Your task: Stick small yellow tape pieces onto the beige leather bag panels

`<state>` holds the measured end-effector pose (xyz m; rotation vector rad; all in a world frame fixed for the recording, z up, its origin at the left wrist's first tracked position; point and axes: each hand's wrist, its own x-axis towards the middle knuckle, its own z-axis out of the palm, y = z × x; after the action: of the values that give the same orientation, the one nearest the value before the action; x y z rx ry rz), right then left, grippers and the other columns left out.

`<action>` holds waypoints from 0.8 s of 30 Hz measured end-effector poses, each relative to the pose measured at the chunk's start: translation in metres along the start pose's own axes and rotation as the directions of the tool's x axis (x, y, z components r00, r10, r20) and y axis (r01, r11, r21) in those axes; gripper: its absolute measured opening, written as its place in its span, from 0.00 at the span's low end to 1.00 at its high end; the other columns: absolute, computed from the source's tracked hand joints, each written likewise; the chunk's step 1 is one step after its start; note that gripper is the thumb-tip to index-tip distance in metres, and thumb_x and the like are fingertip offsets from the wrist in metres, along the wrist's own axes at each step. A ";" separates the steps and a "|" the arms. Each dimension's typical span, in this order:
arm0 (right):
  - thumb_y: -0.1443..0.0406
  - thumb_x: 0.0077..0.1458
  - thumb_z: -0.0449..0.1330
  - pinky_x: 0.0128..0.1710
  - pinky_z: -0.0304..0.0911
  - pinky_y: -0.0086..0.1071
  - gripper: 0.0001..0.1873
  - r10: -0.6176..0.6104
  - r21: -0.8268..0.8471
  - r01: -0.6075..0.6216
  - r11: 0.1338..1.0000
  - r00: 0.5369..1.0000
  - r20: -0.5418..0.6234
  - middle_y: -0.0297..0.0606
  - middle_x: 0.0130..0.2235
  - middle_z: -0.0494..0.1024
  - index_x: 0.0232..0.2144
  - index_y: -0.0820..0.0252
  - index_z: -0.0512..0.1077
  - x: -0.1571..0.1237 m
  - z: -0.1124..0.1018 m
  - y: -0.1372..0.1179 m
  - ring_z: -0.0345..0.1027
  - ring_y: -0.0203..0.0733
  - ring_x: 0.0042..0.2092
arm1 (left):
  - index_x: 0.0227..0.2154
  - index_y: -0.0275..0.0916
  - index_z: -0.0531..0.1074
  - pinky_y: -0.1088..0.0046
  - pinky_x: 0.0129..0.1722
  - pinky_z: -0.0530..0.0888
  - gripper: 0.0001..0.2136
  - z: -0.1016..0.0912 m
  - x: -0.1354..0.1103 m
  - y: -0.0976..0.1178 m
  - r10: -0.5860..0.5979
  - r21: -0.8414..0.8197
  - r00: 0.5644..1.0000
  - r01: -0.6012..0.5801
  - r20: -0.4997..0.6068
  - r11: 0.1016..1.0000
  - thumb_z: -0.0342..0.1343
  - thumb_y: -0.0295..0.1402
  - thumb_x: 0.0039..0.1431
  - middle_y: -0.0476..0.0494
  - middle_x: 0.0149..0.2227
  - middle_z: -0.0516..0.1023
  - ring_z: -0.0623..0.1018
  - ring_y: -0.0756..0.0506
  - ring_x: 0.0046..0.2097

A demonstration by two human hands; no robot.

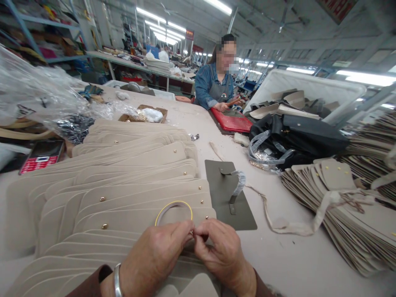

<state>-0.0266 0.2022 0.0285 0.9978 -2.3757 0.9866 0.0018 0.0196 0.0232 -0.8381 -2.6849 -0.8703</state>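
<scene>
My left hand (pixel 157 251) is closed, with a silver bangle at the wrist. From behind its fingers rises a thin ring with a yellow edge (pixel 189 206), which looks like a narrow roll of tape. Fingertips of my right hand (pixel 221 245) are pinched and meet those of the left; what lies between them is too small to make out. Beneath both hands spread overlapping rows of beige bag panels (pixel 123 189), several with brass studs. Just beyond the right hand lies a dark olive panel (pixel 213 177) with a plastic-wrapped handle (pixel 239 183).
Stacked beige panels (pixel 334 214) stand at the right, with a cloth strip (pixel 321 210) trailing from them. A black bag (pixel 309 134), a white bin (pixel 346 88) and a red pad (pixel 230 121) lie farther back. Across the table, a person (pixel 213 86) works. Clear plastic (pixel 46 90) covers the far left.
</scene>
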 end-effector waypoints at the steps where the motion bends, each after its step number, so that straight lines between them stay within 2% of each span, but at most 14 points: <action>1: 0.75 0.52 0.52 0.28 0.60 0.27 0.10 0.016 0.001 -0.016 1.000 1.000 -0.007 0.33 0.23 0.73 0.25 0.59 0.70 -0.001 0.000 0.000 0.67 0.35 0.25 | 0.33 0.42 0.61 0.75 0.24 0.67 0.08 0.000 0.000 0.001 -0.005 0.011 1.000 0.005 -0.001 1.000 0.42 0.25 0.67 0.53 0.26 0.72 0.75 0.49 0.26; 4: 0.74 0.51 0.54 0.26 0.59 0.26 0.09 0.089 0.024 -0.089 0.996 0.996 -0.014 0.33 0.22 0.72 0.24 0.60 0.71 -0.003 0.000 0.001 0.66 0.34 0.24 | 0.32 0.42 0.62 0.73 0.23 0.65 0.10 0.001 0.001 0.003 0.013 0.063 1.000 -0.012 -0.013 0.998 0.41 0.24 0.67 0.52 0.25 0.71 0.73 0.48 0.25; 6: 0.73 0.49 0.55 0.26 0.59 0.26 0.08 0.215 0.082 -0.214 0.973 0.977 0.003 0.32 0.22 0.72 0.23 0.60 0.72 -0.003 0.000 0.000 0.66 0.33 0.24 | 0.32 0.41 0.62 0.73 0.23 0.65 0.11 0.000 0.003 0.005 0.041 0.098 0.998 -0.037 -0.040 0.994 0.39 0.24 0.68 0.50 0.25 0.70 0.72 0.48 0.25; 7: 0.72 0.49 0.56 0.25 0.59 0.25 0.07 0.307 0.133 -0.307 0.942 0.952 0.025 0.32 0.22 0.72 0.23 0.60 0.72 -0.003 0.000 -0.001 0.66 0.33 0.23 | 0.31 0.41 0.62 0.73 0.23 0.65 0.11 0.000 0.004 0.006 0.056 0.114 0.997 -0.049 -0.060 0.992 0.38 0.25 0.68 0.50 0.25 0.70 0.72 0.48 0.25; 10: 0.68 0.48 0.58 0.20 0.57 0.23 0.07 0.570 0.317 -0.584 0.747 0.809 0.147 0.30 0.19 0.71 0.21 0.61 0.72 0.000 0.000 -0.007 0.62 0.31 0.20 | 0.30 0.41 0.62 0.73 0.22 0.64 0.14 0.000 0.005 0.009 0.100 0.149 0.988 -0.082 -0.119 0.985 0.36 0.26 0.69 0.49 0.24 0.68 0.69 0.48 0.23; 12: 0.65 0.48 0.58 0.19 0.57 0.23 0.07 0.658 0.401 -0.687 0.606 0.716 0.233 0.30 0.18 0.70 0.21 0.62 0.71 0.001 0.000 -0.012 0.61 0.31 0.19 | 0.30 0.40 0.63 0.74 0.22 0.64 0.14 0.001 0.006 0.009 0.122 0.158 0.983 -0.101 -0.134 0.982 0.36 0.27 0.70 0.49 0.23 0.68 0.69 0.48 0.23; 14: 0.63 0.47 0.59 0.19 0.58 0.23 0.08 0.696 0.442 -0.734 0.516 0.660 0.284 0.30 0.18 0.70 0.21 0.62 0.71 0.002 0.002 -0.014 0.63 0.31 0.19 | 0.30 0.39 0.64 0.74 0.23 0.64 0.14 0.002 0.005 0.010 0.127 0.160 0.983 -0.106 -0.134 0.982 0.37 0.27 0.70 0.48 0.23 0.68 0.69 0.48 0.24; 16: 0.63 0.46 0.60 0.20 0.60 0.23 0.08 0.718 0.454 -0.751 0.479 0.633 0.290 0.31 0.18 0.71 0.21 0.62 0.71 0.002 0.004 -0.012 0.64 0.32 0.20 | 0.29 0.39 0.64 0.74 0.23 0.64 0.14 0.002 0.005 0.012 0.138 0.151 0.981 -0.118 -0.133 0.982 0.37 0.27 0.70 0.48 0.23 0.68 0.68 0.49 0.24; 18: 0.61 0.45 0.62 0.20 0.61 0.24 0.09 0.746 0.463 -0.760 0.456 0.610 0.268 0.31 0.18 0.71 0.21 0.62 0.71 0.002 0.005 -0.004 0.65 0.33 0.19 | 0.29 0.40 0.63 0.74 0.24 0.64 0.13 0.002 0.005 0.013 0.154 0.136 0.977 -0.134 -0.146 0.982 0.38 0.26 0.69 0.49 0.24 0.68 0.68 0.49 0.24; 20: 0.58 0.44 0.64 0.19 0.62 0.25 0.13 0.786 0.487 -0.779 0.395 0.561 0.260 0.30 0.17 0.71 0.22 0.62 0.71 0.001 0.002 0.010 0.65 0.33 0.18 | 0.30 0.40 0.63 0.73 0.24 0.65 0.12 0.000 0.004 0.013 0.148 0.144 0.978 -0.126 -0.149 0.981 0.40 0.26 0.68 0.49 0.24 0.68 0.68 0.48 0.24; 22: 0.54 0.43 0.67 0.19 0.62 0.25 0.18 0.810 0.501 -0.803 0.321 0.507 0.294 0.31 0.17 0.72 0.24 0.64 0.73 -0.002 -0.003 0.025 0.65 0.33 0.18 | 0.31 0.39 0.64 0.72 0.25 0.65 0.10 0.000 0.004 0.010 0.115 0.195 0.988 -0.092 -0.106 0.977 0.42 0.25 0.67 0.49 0.24 0.68 0.69 0.47 0.25; 24: 0.51 0.42 0.68 0.20 0.63 0.25 0.22 0.807 0.489 -0.816 0.308 0.496 0.321 0.34 0.20 0.74 0.27 0.66 0.75 -0.005 -0.008 0.036 0.66 0.33 0.18 | 0.31 0.40 0.64 0.71 0.25 0.66 0.08 0.000 0.005 0.007 0.076 0.267 0.997 -0.072 -0.005 0.961 0.46 0.24 0.65 0.49 0.25 0.69 0.69 0.46 0.25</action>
<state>-0.0496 0.2287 0.0149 -0.2633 -2.6071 2.1953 0.0016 0.0269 0.0281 -0.8569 -2.6572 -0.4802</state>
